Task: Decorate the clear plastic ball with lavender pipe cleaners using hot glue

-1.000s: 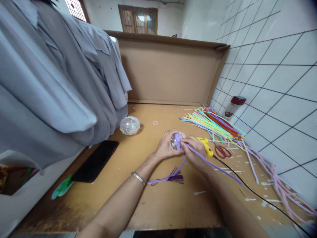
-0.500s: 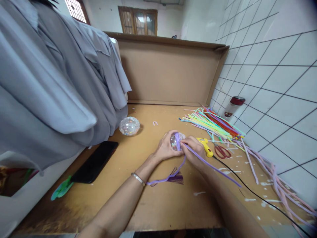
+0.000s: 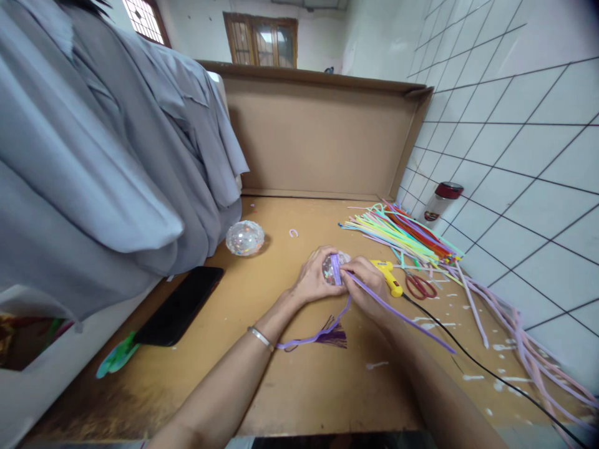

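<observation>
My left hand [image 3: 314,277] is wrapped round a clear plastic ball [image 3: 329,269] with coloured bits showing in it and purple strands crossing its face. Pinched in my right hand [image 3: 369,284], against the ball's right side, is a purple pipe cleaner [image 3: 402,313] whose long end slants down to the right. Another purple length hangs from below the ball and runs left to my left wrist, passing a dark purple tassel [image 3: 333,337] on the table. My right fingertips partly hide where the strands meet the ball.
A second clear ball or bowl [image 3: 245,238] stands back left, near a black phone [image 3: 180,305]. Right of my hands lie a yellow glue gun [image 3: 388,277], red-handled scissors [image 3: 421,285] and many pipe cleaners [image 3: 397,231]. A cardboard wall [image 3: 318,134] closes the back; grey cloth [image 3: 140,156] hangs left.
Almost nothing differs. Both hands keep their hold, and the ball looks very slightly turned or shifted within my left hand.
</observation>
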A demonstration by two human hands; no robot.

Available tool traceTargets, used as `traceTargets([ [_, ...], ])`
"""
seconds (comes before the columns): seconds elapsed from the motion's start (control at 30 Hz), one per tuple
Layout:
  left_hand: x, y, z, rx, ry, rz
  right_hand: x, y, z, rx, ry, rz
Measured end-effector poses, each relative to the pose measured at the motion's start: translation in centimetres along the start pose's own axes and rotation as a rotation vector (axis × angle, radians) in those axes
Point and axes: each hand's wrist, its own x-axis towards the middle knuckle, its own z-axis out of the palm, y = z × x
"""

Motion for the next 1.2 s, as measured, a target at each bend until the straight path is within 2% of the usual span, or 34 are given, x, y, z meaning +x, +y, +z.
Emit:
traceTargets([
  [0.4,0.05,-0.35,0.05,-0.025,0.008,0.028,0.01,0.07,0.1,-0.018,-0.002,-0.006],
  [1.2,0.05,0.04,-0.03,-0.076,-0.027,-0.061,0.12,-0.06,-0.13,-0.084,-0.023,-0.04],
])
